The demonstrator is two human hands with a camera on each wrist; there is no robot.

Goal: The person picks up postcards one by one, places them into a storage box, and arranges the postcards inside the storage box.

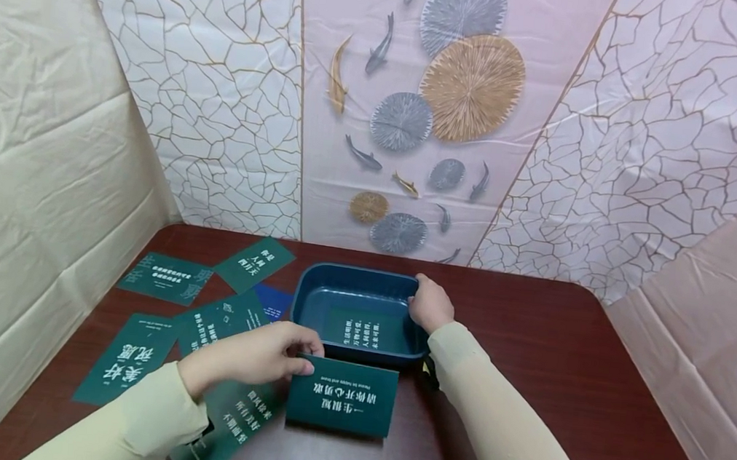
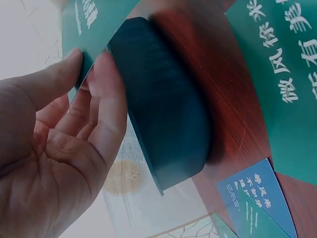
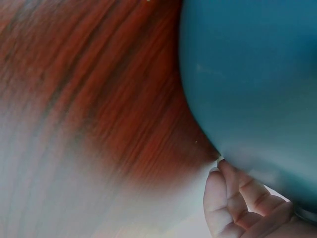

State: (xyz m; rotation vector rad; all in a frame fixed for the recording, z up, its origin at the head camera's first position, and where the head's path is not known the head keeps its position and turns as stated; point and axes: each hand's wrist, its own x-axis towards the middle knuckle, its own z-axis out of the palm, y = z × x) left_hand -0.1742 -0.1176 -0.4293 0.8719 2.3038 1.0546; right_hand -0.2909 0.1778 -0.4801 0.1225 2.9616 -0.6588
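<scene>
What I steer by is how the held card (image 1: 342,397) lies to the blue tray (image 1: 362,297): it is on the tray's near side, just beside the near wall, with its long axis running left to right, roughly parallel to the tray's own. The left hand (image 1: 259,355) is the nearer of the hands; I read it as pinching the card by its far left corner between thumb and fingers, so most of the card reaches out to the right with no finger on it that I can see. There is shadow along its near edge, and I can't tell whether that edge touches the surface (image 1: 528,361), nor whether the card meets the tray's wall. The right hand (image 1: 430,305) is well apart from the card, gripping the tray's right rim towards the far corner.

The tray's near rim is the edge I would mind most, with the card so close to it. Inside, a second card (image 1: 365,332) lies towards the near side, partly hidden. On the left I have little room: loose cards (image 1: 163,278) spread and overlap there, with a blue card (image 1: 275,301) just beside the tray. The surface runs broad to the right; the cloth backdrop (image 1: 406,175) rises behind its far edge.
</scene>
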